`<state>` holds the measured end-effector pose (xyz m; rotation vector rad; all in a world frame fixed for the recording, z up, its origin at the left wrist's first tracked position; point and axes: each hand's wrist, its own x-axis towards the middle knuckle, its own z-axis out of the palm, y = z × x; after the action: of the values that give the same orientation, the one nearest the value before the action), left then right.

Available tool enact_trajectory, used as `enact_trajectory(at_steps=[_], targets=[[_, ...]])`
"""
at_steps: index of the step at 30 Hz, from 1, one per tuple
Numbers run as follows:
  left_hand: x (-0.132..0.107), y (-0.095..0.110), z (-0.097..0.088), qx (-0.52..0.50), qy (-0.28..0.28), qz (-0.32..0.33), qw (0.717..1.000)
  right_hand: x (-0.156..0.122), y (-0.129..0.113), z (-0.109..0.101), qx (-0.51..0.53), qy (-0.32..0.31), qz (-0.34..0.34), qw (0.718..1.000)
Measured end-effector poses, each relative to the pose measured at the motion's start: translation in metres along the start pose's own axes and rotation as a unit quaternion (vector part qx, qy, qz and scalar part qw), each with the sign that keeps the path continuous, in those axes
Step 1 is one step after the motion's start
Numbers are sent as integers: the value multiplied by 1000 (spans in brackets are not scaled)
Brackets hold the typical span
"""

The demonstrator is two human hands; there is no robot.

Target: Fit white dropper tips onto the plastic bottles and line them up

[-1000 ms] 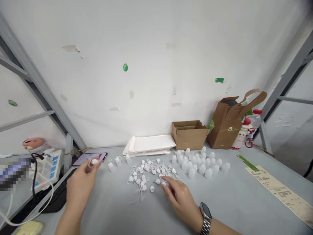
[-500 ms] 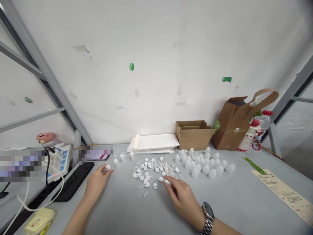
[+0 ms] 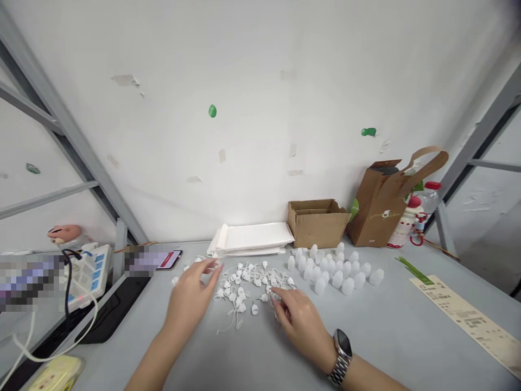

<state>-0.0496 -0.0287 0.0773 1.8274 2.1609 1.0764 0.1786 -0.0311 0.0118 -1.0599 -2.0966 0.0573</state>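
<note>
My hands over the tangle of white plastic caps (image 3: 240,282)
Feather-light and soft, they snag by their tethers (image 3: 233,326), so I'd pinch a cap itself. My left hand (image 3: 190,298) is open and empty; my right hand (image 3: 301,321) is curled at the pile, its hold unclear.

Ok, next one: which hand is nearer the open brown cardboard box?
Right. The right hand is at the heap of small white plastic caps, in front of the open brown cardboard box. The left hand is farther away, further left of the box.
</note>
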Motion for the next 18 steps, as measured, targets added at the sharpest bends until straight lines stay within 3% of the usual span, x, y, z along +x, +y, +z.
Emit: enact_trajectory(at_steps=[3, 7, 13, 18], targets=[[5, 11, 30, -46, -62, 34, 996, 7, 14, -2, -80, 18, 1, 997], [4, 6, 58, -20, -61, 59, 996, 17, 38, -5, -193, 20, 22, 981], [3, -10, 61, -29, -79, 52, 995, 31, 56, -4, -292, -3, 27, 956], [-1, -10, 67, -1, -106, 146, 984, 35, 58, 0, -306, -35, 24, 951]])
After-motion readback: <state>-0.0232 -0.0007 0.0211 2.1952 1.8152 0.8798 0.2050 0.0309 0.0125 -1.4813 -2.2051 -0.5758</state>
